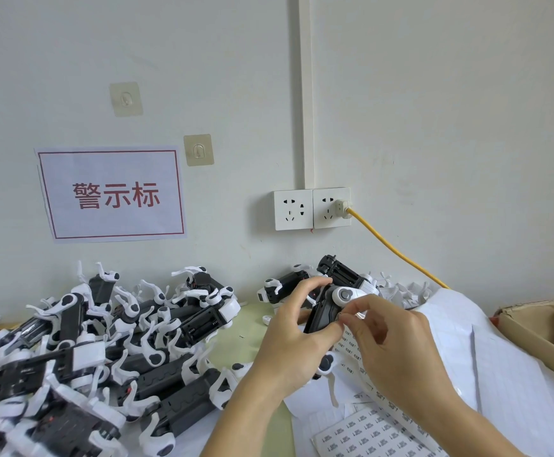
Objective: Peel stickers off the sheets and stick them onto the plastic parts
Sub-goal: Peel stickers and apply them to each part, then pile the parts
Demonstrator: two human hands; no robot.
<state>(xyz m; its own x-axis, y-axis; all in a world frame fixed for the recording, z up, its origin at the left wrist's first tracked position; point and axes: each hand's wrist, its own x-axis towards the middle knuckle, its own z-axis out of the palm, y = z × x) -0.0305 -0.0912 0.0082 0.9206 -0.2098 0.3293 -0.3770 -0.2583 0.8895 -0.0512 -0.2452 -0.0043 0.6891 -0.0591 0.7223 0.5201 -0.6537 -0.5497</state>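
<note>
Head view: left hand (289, 338) grips plastic part (326, 311); right hand (391, 344) pinches sticker (339, 319) against it. Application step, prob.; next: press flat.

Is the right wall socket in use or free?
In use. A plug with a yellow cable sits in the right socket; the left socket is free.

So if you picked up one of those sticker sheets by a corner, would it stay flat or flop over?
Probably flop: the sticker sheets look thin like paper, and the used sheets to the right already curl and drape over the pile. They likely weigh very little, so a nudge or draught might slide them. Being paper-like, they would probably crease easily.
</note>
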